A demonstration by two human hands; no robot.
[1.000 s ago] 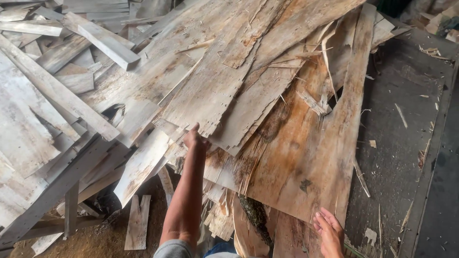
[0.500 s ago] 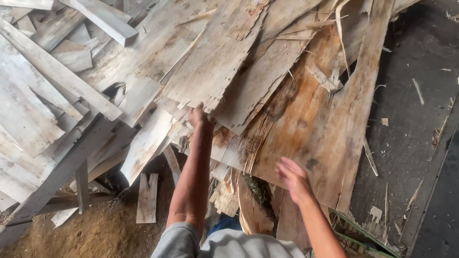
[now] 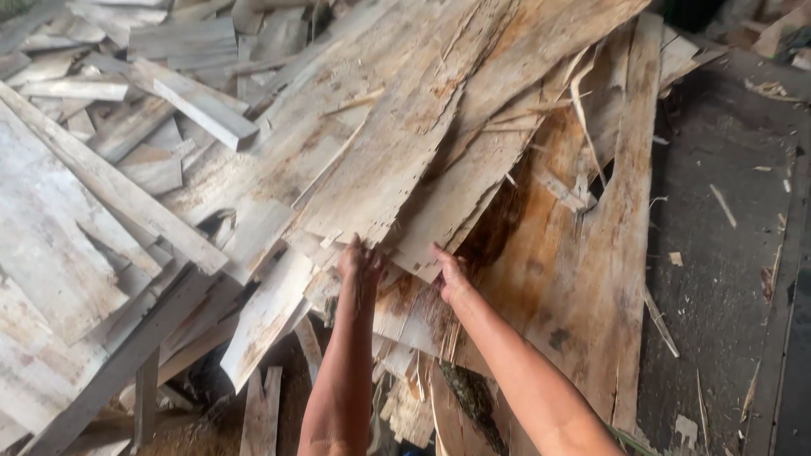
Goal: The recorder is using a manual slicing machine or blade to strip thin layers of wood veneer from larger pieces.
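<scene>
A big heap of thin, pale, splintered wood veneer sheets [image 3: 397, 160] fills the view. My left hand [image 3: 359, 263] grips the ragged lower edge of a long pale sheet in the middle of the heap. My right hand [image 3: 449, 272] rests a little to the right, its fingers tucked under the edge of the neighbouring sheet [image 3: 473, 194]. Both forearms reach up from the bottom of the picture. A wide brownish sheet [image 3: 583, 262] lies beneath and to the right of my hands.
Thicker pale planks [image 3: 198, 101] lie criss-crossed at the upper left. Narrow slats [image 3: 127, 355] lean at the lower left over sandy ground [image 3: 182, 435]. A dark floor [image 3: 726, 253] strewn with wood slivers runs along the right side.
My right hand has risen from the lower right up to the sheet edge beside my left hand. My left hand has stayed on the pale sheet. The camera has moved closer.
</scene>
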